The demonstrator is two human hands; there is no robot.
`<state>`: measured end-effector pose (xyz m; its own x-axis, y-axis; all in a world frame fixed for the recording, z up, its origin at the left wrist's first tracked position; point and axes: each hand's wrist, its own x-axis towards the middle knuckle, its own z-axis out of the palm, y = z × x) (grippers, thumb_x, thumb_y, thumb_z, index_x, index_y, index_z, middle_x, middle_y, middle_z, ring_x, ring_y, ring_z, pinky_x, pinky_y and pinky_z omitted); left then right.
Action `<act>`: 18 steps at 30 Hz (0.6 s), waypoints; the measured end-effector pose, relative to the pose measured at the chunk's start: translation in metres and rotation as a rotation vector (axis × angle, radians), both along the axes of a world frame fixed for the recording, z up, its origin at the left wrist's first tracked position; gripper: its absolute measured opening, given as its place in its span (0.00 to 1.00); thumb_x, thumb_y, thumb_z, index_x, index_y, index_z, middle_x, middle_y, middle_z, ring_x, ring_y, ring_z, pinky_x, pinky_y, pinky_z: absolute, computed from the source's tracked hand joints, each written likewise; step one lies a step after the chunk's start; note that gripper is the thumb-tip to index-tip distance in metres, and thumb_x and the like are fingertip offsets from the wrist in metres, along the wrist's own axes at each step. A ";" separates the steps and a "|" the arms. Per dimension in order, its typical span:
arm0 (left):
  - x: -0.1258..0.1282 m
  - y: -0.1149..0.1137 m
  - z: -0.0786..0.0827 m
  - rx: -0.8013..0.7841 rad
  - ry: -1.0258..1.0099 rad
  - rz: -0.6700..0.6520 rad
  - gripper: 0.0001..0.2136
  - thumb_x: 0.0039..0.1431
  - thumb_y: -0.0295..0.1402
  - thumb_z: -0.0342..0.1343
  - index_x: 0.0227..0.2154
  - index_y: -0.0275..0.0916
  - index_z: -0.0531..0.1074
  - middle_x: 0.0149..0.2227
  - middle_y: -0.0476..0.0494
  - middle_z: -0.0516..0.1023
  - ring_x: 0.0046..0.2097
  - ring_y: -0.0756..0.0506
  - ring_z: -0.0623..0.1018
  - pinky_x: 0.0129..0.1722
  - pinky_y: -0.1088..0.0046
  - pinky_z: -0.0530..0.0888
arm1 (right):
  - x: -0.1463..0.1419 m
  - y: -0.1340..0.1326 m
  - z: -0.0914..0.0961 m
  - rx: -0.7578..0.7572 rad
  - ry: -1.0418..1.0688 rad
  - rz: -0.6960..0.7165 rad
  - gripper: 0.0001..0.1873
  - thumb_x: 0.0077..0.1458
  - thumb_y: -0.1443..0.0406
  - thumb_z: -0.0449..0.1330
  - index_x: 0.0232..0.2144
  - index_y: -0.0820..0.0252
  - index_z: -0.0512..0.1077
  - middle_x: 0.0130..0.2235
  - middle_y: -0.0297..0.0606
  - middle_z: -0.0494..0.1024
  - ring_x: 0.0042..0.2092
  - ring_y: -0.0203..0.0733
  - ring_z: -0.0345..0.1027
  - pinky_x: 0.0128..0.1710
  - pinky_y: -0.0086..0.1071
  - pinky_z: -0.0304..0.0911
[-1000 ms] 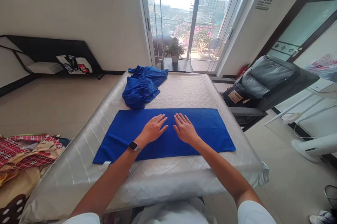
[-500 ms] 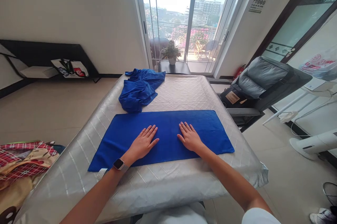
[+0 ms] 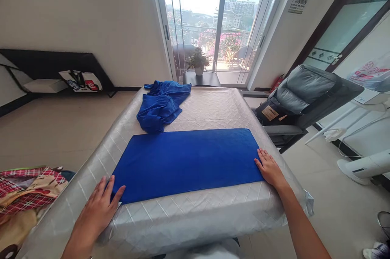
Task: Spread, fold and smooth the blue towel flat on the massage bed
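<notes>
A blue towel [image 3: 189, 163] lies spread flat and smooth across the near part of the table. At its near left corner rests my left hand [image 3: 99, 206], fingers extended and slightly apart, covering that corner; a bit of white tag shows beside the thumb. My right hand [image 3: 269, 168] lies flat on the towel's right edge, fingers stretched out. Neither hand grips anything. Beyond the towel's far left part, a crumpled blue cloth [image 3: 163, 104] lies in a heap, touching or nearly touching its far edge.
A silvery quilted cover [image 3: 213, 104] drapes the table. A grey recliner [image 3: 307, 96] stands to the right, and a white fan-like appliance [image 3: 365, 167] is on the floor. Plaid fabric [image 3: 30, 190] is piled at the left. A potted plant [image 3: 198, 60] sits before the glass door.
Both hands have slid outward from the towel's middle, the left to the near left corner, the right to the right edge. The towel's left part looks smoother.
</notes>
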<state>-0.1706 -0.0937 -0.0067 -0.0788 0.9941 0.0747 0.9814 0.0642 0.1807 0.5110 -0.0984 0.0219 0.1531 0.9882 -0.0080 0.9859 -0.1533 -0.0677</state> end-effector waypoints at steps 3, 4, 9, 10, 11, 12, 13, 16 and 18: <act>0.009 -0.015 0.012 0.044 -0.058 0.103 0.42 0.67 0.56 0.29 0.68 0.25 0.61 0.69 0.24 0.60 0.70 0.30 0.62 0.67 0.49 0.61 | -0.019 -0.005 0.008 0.065 -0.041 -0.008 0.33 0.70 0.58 0.40 0.70 0.68 0.60 0.73 0.45 0.55 0.74 0.52 0.46 0.72 0.49 0.44; 0.013 -0.019 0.015 0.065 -0.080 0.123 0.41 0.66 0.56 0.30 0.66 0.28 0.64 0.68 0.26 0.62 0.69 0.31 0.64 0.68 0.50 0.61 | -0.030 -0.008 0.010 0.094 -0.041 -0.002 0.33 0.70 0.60 0.40 0.70 0.67 0.62 0.72 0.45 0.55 0.73 0.52 0.46 0.72 0.50 0.45; 0.035 -0.024 0.009 0.081 -0.130 0.014 0.35 0.61 0.55 0.39 0.64 0.39 0.69 0.67 0.36 0.68 0.69 0.31 0.64 0.67 0.49 0.62 | -0.129 -0.023 0.018 0.158 0.084 0.184 0.30 0.72 0.58 0.40 0.70 0.60 0.62 0.72 0.40 0.56 0.73 0.50 0.47 0.71 0.50 0.49; 0.037 -0.022 0.005 0.060 -0.135 0.009 0.37 0.60 0.55 0.40 0.65 0.37 0.68 0.67 0.35 0.67 0.70 0.31 0.63 0.67 0.47 0.62 | -0.152 -0.025 0.019 0.151 0.120 0.251 0.30 0.73 0.58 0.41 0.71 0.58 0.61 0.72 0.39 0.56 0.73 0.50 0.47 0.71 0.50 0.50; 0.039 -0.020 0.001 0.038 -0.139 0.024 0.40 0.58 0.55 0.40 0.66 0.32 0.66 0.67 0.31 0.66 0.70 0.30 0.61 0.67 0.46 0.61 | -0.174 -0.027 0.019 0.145 0.148 0.311 0.30 0.73 0.57 0.42 0.71 0.57 0.59 0.72 0.39 0.55 0.73 0.50 0.47 0.71 0.51 0.51; 0.040 -0.018 -0.002 0.013 -0.141 0.051 0.43 0.56 0.55 0.40 0.66 0.27 0.64 0.68 0.28 0.64 0.71 0.29 0.61 0.67 0.45 0.61 | -0.192 -0.029 0.019 0.141 0.166 0.361 0.30 0.73 0.55 0.43 0.72 0.56 0.57 0.73 0.38 0.53 0.74 0.50 0.45 0.71 0.51 0.50; 0.040 -0.017 -0.005 -0.010 -0.143 0.081 0.46 0.55 0.56 0.39 0.66 0.22 0.62 0.69 0.24 0.62 0.71 0.29 0.60 0.67 0.45 0.60 | -0.206 -0.030 0.018 0.137 0.176 0.395 0.31 0.73 0.54 0.44 0.73 0.56 0.56 0.73 0.38 0.51 0.74 0.51 0.44 0.71 0.51 0.49; 0.038 -0.015 -0.007 -0.045 -0.140 0.137 0.49 0.53 0.57 0.38 0.67 0.17 0.59 0.71 0.22 0.57 0.72 0.29 0.59 0.68 0.47 0.58 | -0.220 -0.030 0.012 0.098 0.162 0.372 0.34 0.72 0.50 0.45 0.73 0.57 0.53 0.74 0.38 0.47 0.75 0.52 0.40 0.72 0.52 0.47; 0.036 -0.016 -0.006 -0.046 -0.135 0.149 0.48 0.54 0.56 0.37 0.68 0.19 0.58 0.71 0.24 0.57 0.72 0.31 0.58 0.69 0.49 0.58 | -0.209 -0.030 0.006 0.059 0.137 0.289 0.35 0.72 0.48 0.44 0.73 0.55 0.53 0.74 0.38 0.48 0.74 0.53 0.41 0.71 0.54 0.47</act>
<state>-0.1347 -0.1101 -0.0125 -0.2310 0.9729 0.0082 0.9277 0.2177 0.3032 0.3019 -0.1281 0.0284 -0.1321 0.9900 0.0493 0.9692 0.1395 -0.2032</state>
